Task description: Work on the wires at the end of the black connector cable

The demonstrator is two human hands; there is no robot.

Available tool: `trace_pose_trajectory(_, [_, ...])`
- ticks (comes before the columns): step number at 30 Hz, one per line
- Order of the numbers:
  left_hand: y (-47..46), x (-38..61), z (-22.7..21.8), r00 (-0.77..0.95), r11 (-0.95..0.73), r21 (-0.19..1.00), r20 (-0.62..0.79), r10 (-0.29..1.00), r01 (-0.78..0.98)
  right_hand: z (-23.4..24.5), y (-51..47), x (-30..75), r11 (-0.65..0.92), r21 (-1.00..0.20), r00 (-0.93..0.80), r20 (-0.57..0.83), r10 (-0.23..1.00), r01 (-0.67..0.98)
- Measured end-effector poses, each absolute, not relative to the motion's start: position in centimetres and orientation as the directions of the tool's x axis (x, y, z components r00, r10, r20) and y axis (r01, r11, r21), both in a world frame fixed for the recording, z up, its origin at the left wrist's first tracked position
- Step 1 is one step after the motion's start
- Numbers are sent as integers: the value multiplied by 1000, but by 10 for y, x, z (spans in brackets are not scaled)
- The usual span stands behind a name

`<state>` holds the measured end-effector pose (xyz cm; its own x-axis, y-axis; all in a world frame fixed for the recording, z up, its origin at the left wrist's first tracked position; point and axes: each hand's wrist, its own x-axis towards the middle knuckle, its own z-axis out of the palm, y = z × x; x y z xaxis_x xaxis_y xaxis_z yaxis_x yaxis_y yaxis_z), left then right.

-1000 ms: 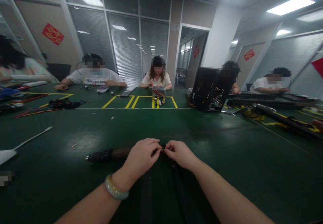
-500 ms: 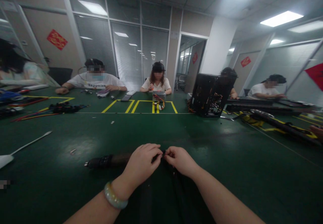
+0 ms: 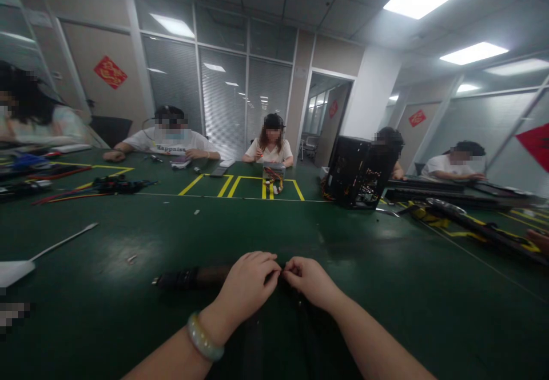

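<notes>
My left hand (image 3: 251,283), with a bangle on its wrist, has its fingers curled into a pinch over the near part of the table. Facing it, nearly fingertip to fingertip, my right hand (image 3: 312,282) pinches too. Something small and dark seems to be between the fingertips, too hidden to name. A dark, long strip (image 3: 303,326) runs from below my right hand toward me. Left of my left hand lies a dark cylindrical tool (image 3: 184,280) with a metal tip, resembling an electric screwdriver; its right end is hidden behind that hand.
A black computer case (image 3: 354,171) stands on the green table (image 3: 240,226). A power supply (image 3: 273,170) with coloured cables sits farther back. Bundled cables (image 3: 114,186) and a white spatula-like tool (image 3: 64,243) lie at left. Black parts (image 3: 480,220) lie right. Several people sit around.
The whole view has shifted slightly, so things appear a little lower and mostly farther right. My hands keep their pinching pose close together, with little visible change.
</notes>
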<state>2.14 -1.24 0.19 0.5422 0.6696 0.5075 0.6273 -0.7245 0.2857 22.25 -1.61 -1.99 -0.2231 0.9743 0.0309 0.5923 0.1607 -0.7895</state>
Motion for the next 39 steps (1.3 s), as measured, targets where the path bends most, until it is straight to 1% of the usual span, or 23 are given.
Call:
trace_pose_trajectory(3, [-13,21,3,524,-717,292,519,675,633,-22,-15,223,170,-792,-234,35,972,586])
trace_pose_trajectory(6, [-14,21,4,541,-730,298,514,665,615,-21,-15,223,192,-785,-243,54,968,589])
trace_pose_trajectory(12, [-11,22,1,531,-710,275,505,681,649,-21,-15,223,172,-799,-245,32,969,577])
trace_pose_trajectory(18, [-13,22,3,570,-751,271,513,642,602,-20,-15,224,200,-788,-254,57,966,582])
trace_pose_trajectory(23, [-12,22,0,554,-731,266,506,661,628,-19,-16,224,162,-789,-246,15,969,593])
trace_pose_trajectory(28, [-10,21,2,529,-706,284,499,686,648,-21,-15,224,186,-785,-257,35,966,591])
trace_pose_trajectory(33, [-12,21,3,562,-745,281,511,650,606,-23,-14,224,194,-781,-257,45,965,594])
trace_pose_trajectory(39, [-10,21,0,537,-704,273,488,688,656,-19,-15,223,180,-779,-254,28,967,601])
